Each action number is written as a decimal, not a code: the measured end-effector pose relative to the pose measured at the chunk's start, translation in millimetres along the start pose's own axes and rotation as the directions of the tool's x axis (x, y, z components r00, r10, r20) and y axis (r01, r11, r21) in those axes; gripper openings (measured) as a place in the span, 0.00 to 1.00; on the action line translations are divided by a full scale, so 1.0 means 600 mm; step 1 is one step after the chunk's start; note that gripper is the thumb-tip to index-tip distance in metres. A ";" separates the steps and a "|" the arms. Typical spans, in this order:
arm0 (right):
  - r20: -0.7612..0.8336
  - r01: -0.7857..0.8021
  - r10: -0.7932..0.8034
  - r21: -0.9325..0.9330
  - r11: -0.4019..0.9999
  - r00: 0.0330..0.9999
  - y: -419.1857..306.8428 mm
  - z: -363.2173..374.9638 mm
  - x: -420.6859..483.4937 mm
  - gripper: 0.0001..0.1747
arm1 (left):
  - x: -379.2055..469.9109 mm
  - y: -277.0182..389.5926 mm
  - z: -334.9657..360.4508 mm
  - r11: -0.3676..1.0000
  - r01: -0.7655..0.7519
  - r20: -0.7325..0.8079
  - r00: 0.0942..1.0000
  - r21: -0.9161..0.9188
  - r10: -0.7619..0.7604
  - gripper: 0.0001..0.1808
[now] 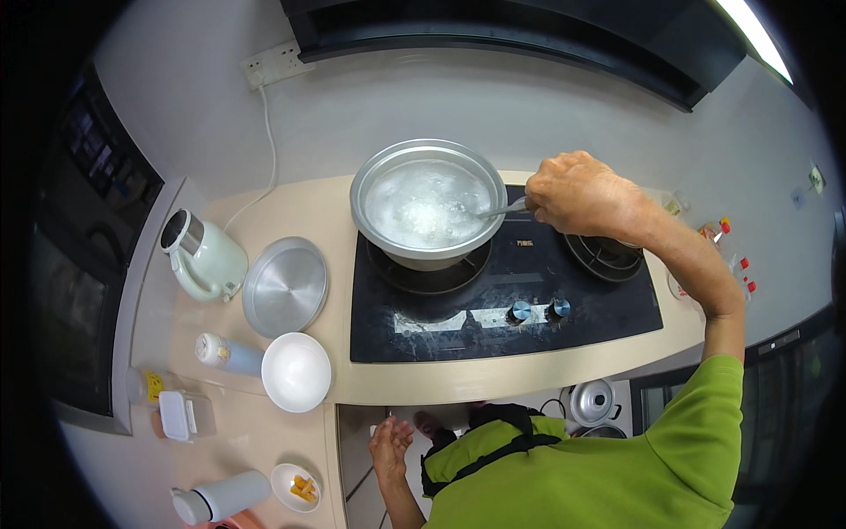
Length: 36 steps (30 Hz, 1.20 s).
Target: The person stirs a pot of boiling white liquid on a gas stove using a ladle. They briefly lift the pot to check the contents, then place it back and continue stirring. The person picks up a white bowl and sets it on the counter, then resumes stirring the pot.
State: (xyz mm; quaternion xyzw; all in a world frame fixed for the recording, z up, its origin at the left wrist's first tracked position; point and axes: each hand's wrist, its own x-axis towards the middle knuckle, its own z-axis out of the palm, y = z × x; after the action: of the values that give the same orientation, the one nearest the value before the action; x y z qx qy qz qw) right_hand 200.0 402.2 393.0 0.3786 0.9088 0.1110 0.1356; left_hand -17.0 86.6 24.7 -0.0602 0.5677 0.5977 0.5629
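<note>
My right hand [585,195] grips the handle of a metal utensil [503,209], probably a spoon or ladle. Its far end is sunk in the cloudy, bubbling liquid [428,202] of an aluminium pot [433,251], so its shape is hidden. Whitish froth or pale matter gathers at the middle of the liquid. The pot stands on the left burner [423,281] of a black glass gas hob [456,337]. Away from the counter edge, low by my body, my left hand [391,443] hangs with loosely bent fingers and nothing in it.
Left of the hob stand an electric kettle [215,254], a round metal lid or tray [285,287], a white bowl [296,372] and a light blue bottle [234,355]. Nearer me are a white flask [231,497] and a small bowl with yellow pieces [284,486]. Bottles [714,231] line the right wall.
</note>
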 end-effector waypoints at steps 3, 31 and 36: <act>0.109 -0.039 0.022 0.160 0.986 0.994 -0.004 -0.008 0.009 0.05 | -0.003 -0.003 -0.004 1.000 0.000 -0.007 1.000 -0.002 0.000 0.17; -0.283 -0.021 0.001 -0.069 0.997 0.959 0.012 0.079 0.021 0.04 | -0.001 -0.011 -0.028 0.999 0.034 -0.030 0.999 0.028 -0.033 0.18; -0.151 -0.035 0.051 0.108 0.994 0.987 0.017 0.051 -0.005 0.05 | 0.006 -0.008 -0.024 0.998 0.040 -0.012 0.999 0.052 -0.039 0.18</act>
State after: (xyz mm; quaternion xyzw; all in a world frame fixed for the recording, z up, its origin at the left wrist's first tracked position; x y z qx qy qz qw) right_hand 218.6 409.9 367.9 0.3952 0.9127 0.0950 0.0426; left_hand -22.6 76.8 14.3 -0.0600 0.5851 0.5710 0.5728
